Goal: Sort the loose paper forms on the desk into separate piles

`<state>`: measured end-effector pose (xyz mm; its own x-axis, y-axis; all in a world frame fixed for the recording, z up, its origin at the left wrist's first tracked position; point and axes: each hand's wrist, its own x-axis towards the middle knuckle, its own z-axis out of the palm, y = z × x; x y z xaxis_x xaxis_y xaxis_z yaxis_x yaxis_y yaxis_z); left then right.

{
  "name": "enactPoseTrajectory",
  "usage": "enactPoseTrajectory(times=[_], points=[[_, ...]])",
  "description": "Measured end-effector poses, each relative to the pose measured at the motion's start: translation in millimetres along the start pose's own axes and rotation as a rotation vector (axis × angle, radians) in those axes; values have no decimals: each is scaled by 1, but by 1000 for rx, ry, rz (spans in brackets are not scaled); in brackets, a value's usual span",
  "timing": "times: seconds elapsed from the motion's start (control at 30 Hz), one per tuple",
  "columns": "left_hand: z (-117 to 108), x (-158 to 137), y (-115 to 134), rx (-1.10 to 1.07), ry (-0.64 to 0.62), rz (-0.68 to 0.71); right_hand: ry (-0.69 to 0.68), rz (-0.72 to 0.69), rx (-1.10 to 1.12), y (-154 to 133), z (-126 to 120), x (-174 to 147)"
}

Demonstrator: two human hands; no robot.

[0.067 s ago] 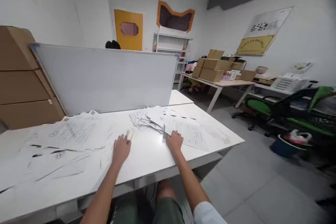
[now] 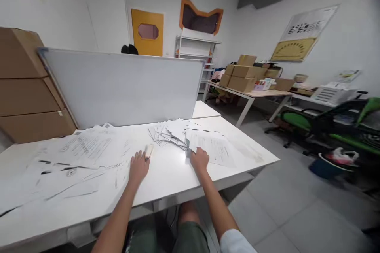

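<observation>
My left hand (image 2: 139,167) lies on the white desk, its fingers stretched forward and fairly flat. A small pale, beige piece with a dark end (image 2: 149,151) touches the thumb side of that hand; its kind is unclear. The fingers of my right hand (image 2: 200,160) are curled closed around a thin grey flat object (image 2: 189,148), which points up and left; blur hides its kind. Just beyond it is a loose pile of printed papers (image 2: 168,134). A printed sheet (image 2: 218,148) lies beside and partly behind the right hand.
More printed sheets (image 2: 86,148) spread over the desk's left side. A whiteboard (image 2: 127,87) stands across the back, beside stacked cardboard boxes (image 2: 26,95). To the right are a green chair (image 2: 299,120), a bin (image 2: 332,166) and another table (image 2: 252,94) bearing boxes.
The view has shifted slightly. The thin grey object at my right fingers shows more plainly against the desk. My left hand stays beside the pale piece.
</observation>
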<state>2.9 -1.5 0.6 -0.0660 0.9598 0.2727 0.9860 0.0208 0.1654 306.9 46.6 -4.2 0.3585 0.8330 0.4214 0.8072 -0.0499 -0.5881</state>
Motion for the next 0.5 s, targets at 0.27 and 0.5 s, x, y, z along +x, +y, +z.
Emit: enactPoseTrajectory(times=[0.27, 0.5], points=[[-20, -9, 3, -308, 31, 77, 114, -142, 205, 13, -17, -28], [-43, -60, 26, -819, 225, -204, 80, -462, 499, -19, -45, -163]])
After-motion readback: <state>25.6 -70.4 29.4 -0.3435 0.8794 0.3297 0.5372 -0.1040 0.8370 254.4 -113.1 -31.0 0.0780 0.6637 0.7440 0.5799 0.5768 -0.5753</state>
